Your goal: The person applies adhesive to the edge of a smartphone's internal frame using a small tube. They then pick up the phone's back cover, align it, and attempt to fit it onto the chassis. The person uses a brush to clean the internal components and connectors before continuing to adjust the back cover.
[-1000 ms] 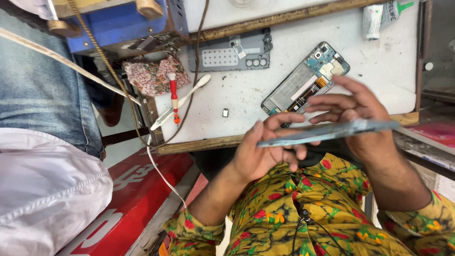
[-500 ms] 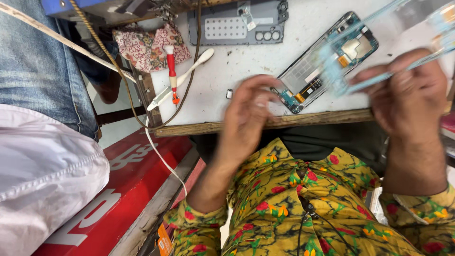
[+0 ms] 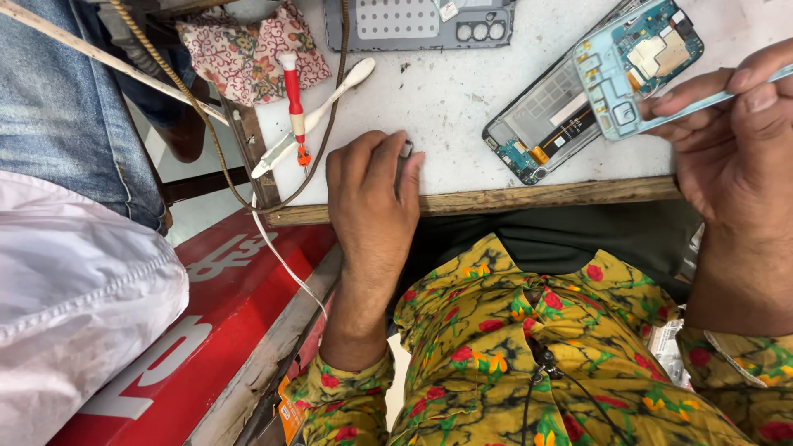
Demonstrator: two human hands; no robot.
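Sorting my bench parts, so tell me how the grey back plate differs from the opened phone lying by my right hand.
The grey back plate is plain grey with round holes and lies square; the opened phone lies diagonally, showing blue boards and an orange strip. Neither hand touches the plate; the right hand is beside the phone. Both lie flat on the white table.

small part under left hand (image 3: 373,194) mostly hidden, grey phone cover (image 3: 417,23) cut off at top edge

Red-handled screwdriver (image 3: 294,97), floral cloth (image 3: 239,54)
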